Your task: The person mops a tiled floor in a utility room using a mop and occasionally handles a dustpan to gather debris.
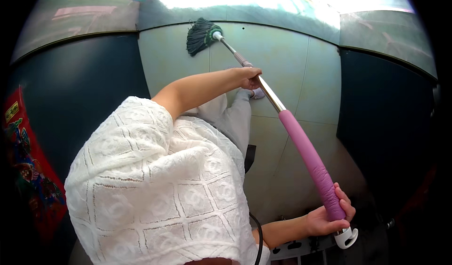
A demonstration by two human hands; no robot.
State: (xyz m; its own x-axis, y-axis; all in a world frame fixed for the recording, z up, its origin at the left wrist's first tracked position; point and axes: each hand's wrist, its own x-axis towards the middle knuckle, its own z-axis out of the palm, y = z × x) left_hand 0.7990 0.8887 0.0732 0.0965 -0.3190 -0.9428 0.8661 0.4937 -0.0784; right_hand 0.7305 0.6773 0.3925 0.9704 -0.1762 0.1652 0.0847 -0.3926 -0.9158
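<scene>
A string mop with dark grey-green strands [202, 37] lies slantwise across my view, its head on the pale floor near the far edge. A white socket [218, 36] joins the head to the mop's metal pole [272, 95]. My left hand [251, 78] is closed around the pole at about its middle, below a grey-pink collar [243, 59]. Near the top end, my right hand [330, 213] grips the pink foam sleeve [304, 146], palm partly under it. Just past that hand, a white hanging loop [346, 238] caps the pole.
Dark blue panels stand at the left [81, 78] and right [381, 99] of the floor [268, 53]. A red decorated hanging [33, 169] is on the left one. One lilac shoe [259, 94] shows below the pole. A black cable [260, 235] hangs by my right arm.
</scene>
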